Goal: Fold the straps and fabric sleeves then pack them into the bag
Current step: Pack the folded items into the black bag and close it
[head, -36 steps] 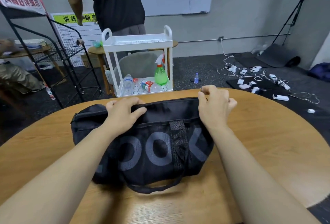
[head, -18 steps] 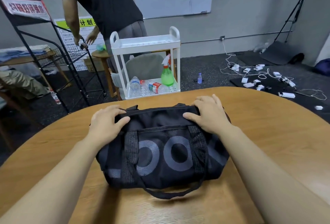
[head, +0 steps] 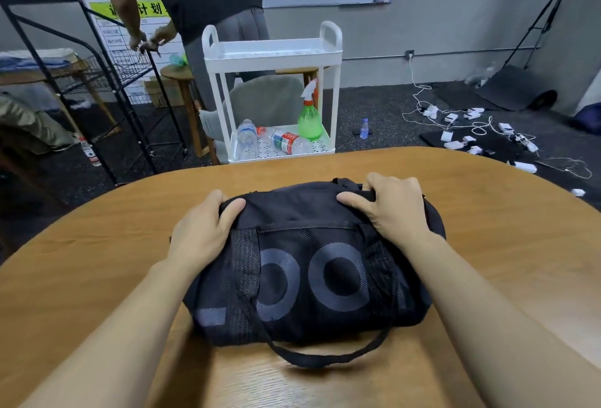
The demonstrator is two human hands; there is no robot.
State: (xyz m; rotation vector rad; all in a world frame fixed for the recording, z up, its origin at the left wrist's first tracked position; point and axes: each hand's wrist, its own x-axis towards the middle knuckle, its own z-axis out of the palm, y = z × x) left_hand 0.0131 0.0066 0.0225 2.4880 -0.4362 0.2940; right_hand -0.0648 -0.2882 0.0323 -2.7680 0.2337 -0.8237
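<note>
On the wooden table (head: 487,245) at frame centre, our left hand (head: 203,232) and right hand (head: 392,209) grip the black bag's (head: 312,277) top, fingers curled.

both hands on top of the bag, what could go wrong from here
1. The bag looks stuffed and rounded; if the left hand and right hand press unevenly, it may roll or slide on the smooth wooden table.
2. The carry strap loops loose toward the near edge and could snag a forearm when the bag is lifted.
3. The top closure sits hidden under the fingers, so whether it is fully shut cannot be told; contents might spill.
</note>
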